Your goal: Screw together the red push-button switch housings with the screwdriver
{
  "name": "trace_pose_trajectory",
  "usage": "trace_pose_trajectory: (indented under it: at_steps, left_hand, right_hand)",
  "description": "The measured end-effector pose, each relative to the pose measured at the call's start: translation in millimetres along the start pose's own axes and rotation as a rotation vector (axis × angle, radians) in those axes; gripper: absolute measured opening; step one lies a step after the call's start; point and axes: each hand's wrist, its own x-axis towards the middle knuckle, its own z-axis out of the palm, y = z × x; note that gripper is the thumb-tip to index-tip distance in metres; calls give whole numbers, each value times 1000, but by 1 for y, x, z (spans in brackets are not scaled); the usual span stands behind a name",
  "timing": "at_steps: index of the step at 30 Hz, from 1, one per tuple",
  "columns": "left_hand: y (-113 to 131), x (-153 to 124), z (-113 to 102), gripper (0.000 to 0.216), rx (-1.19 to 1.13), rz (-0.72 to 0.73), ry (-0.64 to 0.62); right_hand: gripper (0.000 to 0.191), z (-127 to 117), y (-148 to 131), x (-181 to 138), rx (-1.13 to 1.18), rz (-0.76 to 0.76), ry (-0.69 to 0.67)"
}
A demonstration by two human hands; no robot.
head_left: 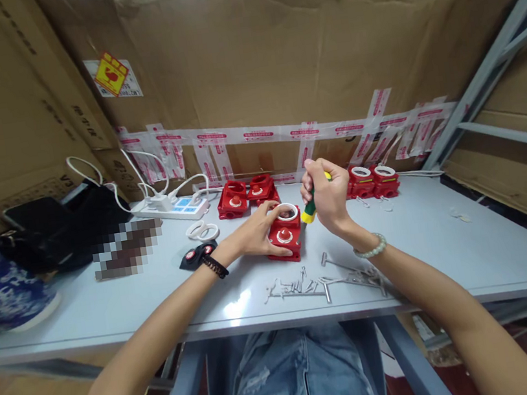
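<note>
Near the middle of the table, my left hand (259, 231) is closed around the side of a red housing (285, 236) that has a white ring (288, 212) and a red knob with a white collar. In my right fist (327, 192) is a screwdriver (310, 209) with a green and yellow handle. Its lower end slants down against the right side of the housing; I cannot make out the exact contact point. Just below lie loose screws and small metal T-shaped parts (326, 287). Two white rings (203, 231) and a black piece with red buttons (197, 254) rest left of my left hand.
Behind stand two more red housings (233, 200) on the left, and others with white rings (385, 182) on the right. A white power strip (171, 208) with cables lies at the back left. A black bag (79, 227) and a cardboard wall (245, 69) border the table (471, 247).
</note>
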Motion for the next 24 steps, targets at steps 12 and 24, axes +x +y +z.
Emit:
trace_pose_trajectory:
  at_steps: [12,24]
  left_hand:
    - [4,-5,8,92,101,-38,70]
    - [0,-7,11,93,126,-36,74]
  right_hand:
    - [25,4,-8,-12,-698,-388,-130]
    - [22,-2,-71,24,-1497,-268,-975]
